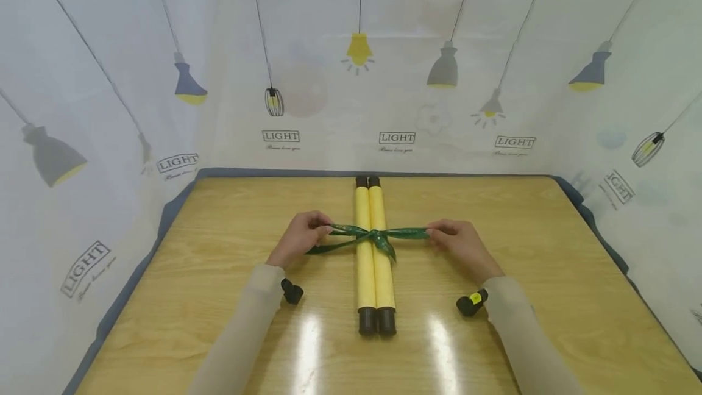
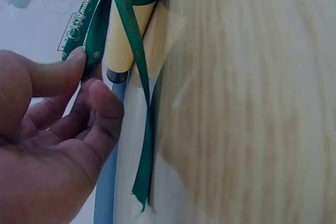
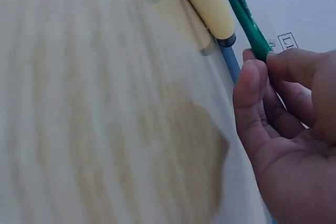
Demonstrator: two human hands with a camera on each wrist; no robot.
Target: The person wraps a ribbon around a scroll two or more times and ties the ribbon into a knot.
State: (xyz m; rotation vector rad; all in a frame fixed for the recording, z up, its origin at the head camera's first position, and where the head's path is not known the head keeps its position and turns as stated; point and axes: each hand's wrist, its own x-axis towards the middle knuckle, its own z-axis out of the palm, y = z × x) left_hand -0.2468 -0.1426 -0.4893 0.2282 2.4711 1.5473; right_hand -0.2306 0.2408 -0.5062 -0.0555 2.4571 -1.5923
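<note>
Two yellow rods (image 1: 364, 273) with black end caps lie side by side, pointing away from me. A printed green ribbon (image 1: 408, 233) goes round both and is knotted on top at mid-length. On the left, my left hand (image 1: 303, 233) pinches a ribbon loop between thumb and fingers; in the left wrist view a loose ribbon tail (image 2: 146, 145) hangs beside that hand. My right hand (image 1: 459, 241) pinches the ribbon stretched out to the right, its thumb and fingertip closed on it in the right wrist view. Another short tail drapes over the right rod below the knot.
The rods rest on a wood-grain table (image 1: 219, 322). A pale sheet printed with lamps (image 1: 359, 50) surrounds its back and sides, above a blue-grey edge (image 1: 274, 172). A small black camera (image 1: 292, 291) sits at the left wrist, another camera (image 1: 470, 303) at the right.
</note>
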